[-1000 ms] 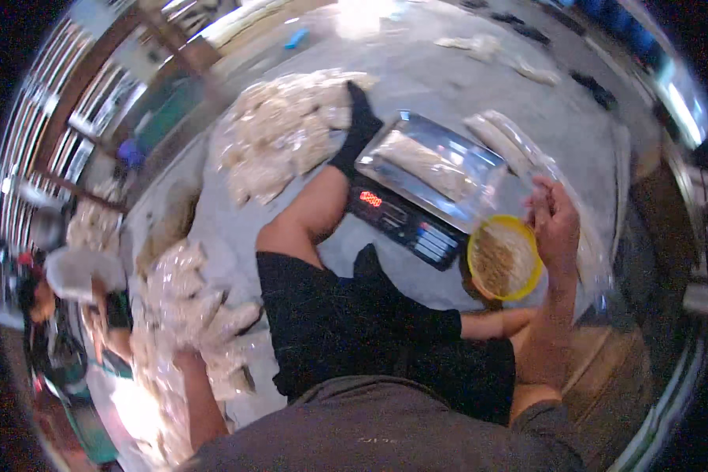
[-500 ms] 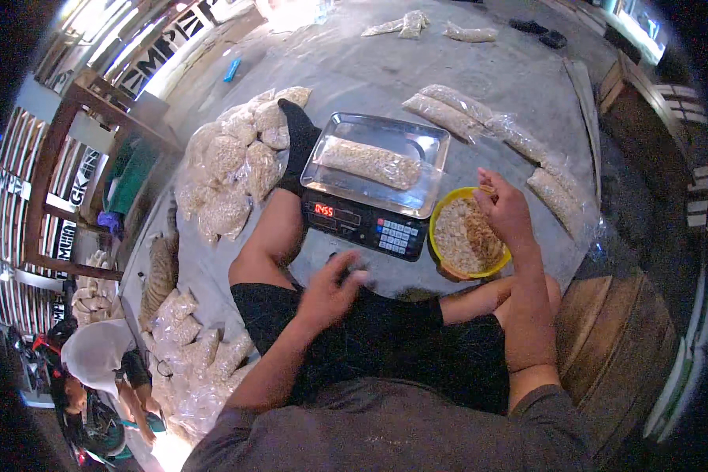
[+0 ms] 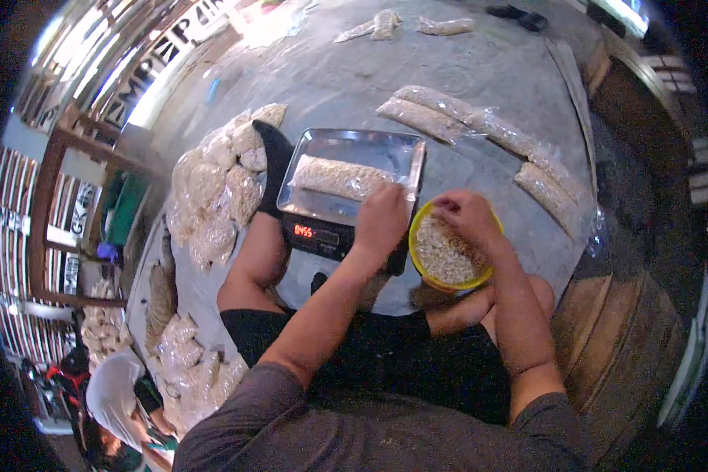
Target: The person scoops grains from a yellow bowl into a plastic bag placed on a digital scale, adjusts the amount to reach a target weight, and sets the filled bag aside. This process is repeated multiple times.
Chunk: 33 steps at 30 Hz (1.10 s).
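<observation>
At the right end of the long clear bag of pale pieces (image 3: 330, 175) is my left hand (image 3: 381, 216), its fingers closed on the plastic. The bag lies on a steel tray (image 3: 318, 141) atop a black digital scale (image 3: 322, 242) with red lit digits. My right hand (image 3: 468, 216) is over the yellow bowl (image 3: 481, 277), fingers curled down toward the pale and brownish pieces (image 3: 444, 256) inside; whether it holds any is hidden.
Heaped bags (image 3: 204, 200) lie left of my foot, more (image 3: 193, 381) lower left. Long bags (image 3: 544, 197) lie to the right. A striped cat (image 3: 160, 295) rests left of me; a co-worker (image 3: 122, 397) in white bends beyond. Wooden boards (image 3: 598, 330) are at lower right.
My left hand has risen from the lower left to the bag on the scale. My right hand has moved down and left into the bowl area. The view has shifted.
</observation>
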Motion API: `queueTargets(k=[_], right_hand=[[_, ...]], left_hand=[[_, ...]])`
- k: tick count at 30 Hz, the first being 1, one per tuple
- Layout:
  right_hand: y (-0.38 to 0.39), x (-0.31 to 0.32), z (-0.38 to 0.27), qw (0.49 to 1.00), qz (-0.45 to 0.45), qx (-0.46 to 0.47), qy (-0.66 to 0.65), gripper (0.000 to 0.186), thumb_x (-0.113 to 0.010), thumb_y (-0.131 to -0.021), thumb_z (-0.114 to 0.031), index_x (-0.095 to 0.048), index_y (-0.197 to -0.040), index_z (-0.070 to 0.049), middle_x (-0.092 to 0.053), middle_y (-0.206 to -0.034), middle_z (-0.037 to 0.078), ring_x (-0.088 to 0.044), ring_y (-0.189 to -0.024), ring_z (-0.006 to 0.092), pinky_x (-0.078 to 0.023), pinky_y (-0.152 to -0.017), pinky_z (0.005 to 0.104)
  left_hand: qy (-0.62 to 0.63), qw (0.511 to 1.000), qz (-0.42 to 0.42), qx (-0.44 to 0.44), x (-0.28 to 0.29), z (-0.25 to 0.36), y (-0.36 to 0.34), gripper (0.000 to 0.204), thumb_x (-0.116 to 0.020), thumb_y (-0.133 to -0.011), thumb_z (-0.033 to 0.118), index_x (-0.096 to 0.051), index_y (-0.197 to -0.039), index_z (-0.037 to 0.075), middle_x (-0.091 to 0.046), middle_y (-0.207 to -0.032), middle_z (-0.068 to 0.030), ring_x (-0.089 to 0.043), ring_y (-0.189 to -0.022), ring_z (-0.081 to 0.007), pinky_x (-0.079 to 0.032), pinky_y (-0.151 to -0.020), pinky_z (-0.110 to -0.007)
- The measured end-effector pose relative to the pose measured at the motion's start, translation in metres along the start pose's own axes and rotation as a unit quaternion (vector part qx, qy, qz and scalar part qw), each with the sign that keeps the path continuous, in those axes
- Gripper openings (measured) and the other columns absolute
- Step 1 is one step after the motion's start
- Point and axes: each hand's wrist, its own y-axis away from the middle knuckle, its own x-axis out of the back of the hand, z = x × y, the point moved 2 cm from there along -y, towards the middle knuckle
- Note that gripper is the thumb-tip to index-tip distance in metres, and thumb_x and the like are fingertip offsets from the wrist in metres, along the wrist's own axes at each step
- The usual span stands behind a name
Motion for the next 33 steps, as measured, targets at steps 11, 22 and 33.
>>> queueTargets(k=[11, 22, 33], right_hand=[[-0.001, -0.044, -0.061, 0.983, 0.064, 0.17, 0.033, 0.034, -0.067, -0.09, -0.023, -0.066, -0.12, -0.006, -0.07, -0.115, 0.018, -0.067, -0.107, 0.0395, -0.056, -0.088, 0.0459], [-0.036, -0.096, -0.027, 0.954, 0.001, 0.054, 0.294, 0.022, -0.065, -0.086, -0.027, -0.068, -0.09, -0.005, -0.07, -0.086, 0.017, -0.071, -0.079, 0.0373, -0.058, -0.068, 0.0484], [-0.047, -0.095, -0.051, 0.95, -0.079, 0.064, 0.294, 0.03, -0.06, -0.087, -0.03, -0.073, -0.084, -0.003, -0.072, -0.081, 0.022, -0.073, -0.076, 0.0383, -0.059, -0.071, 0.0501]], left_hand=[[0.121, 0.99, 0.038, 0.058, 0.021, -0.005, 0.02, 0.018, -0.058, -0.099, 0.022, -0.067, -0.099, 0.006, -0.068, -0.087, -0.0221, -0.067, -0.085, -0.0434, -0.051, -0.076, -0.052], [0.165, 0.984, 0.043, 0.053, 0.05, -0.047, 0.005, 0.026, -0.06, -0.098, 0.028, -0.069, -0.112, 0.008, -0.071, -0.097, -0.0209, -0.07, -0.093, -0.041, -0.054, -0.082, -0.046], [0.142, 0.987, 0.019, 0.076, 0.032, -0.071, 0.004, 0.024, -0.062, -0.095, 0.025, -0.071, -0.108, 0.007, -0.072, -0.09, -0.0193, -0.071, -0.086, -0.0375, -0.054, -0.077, -0.044]])
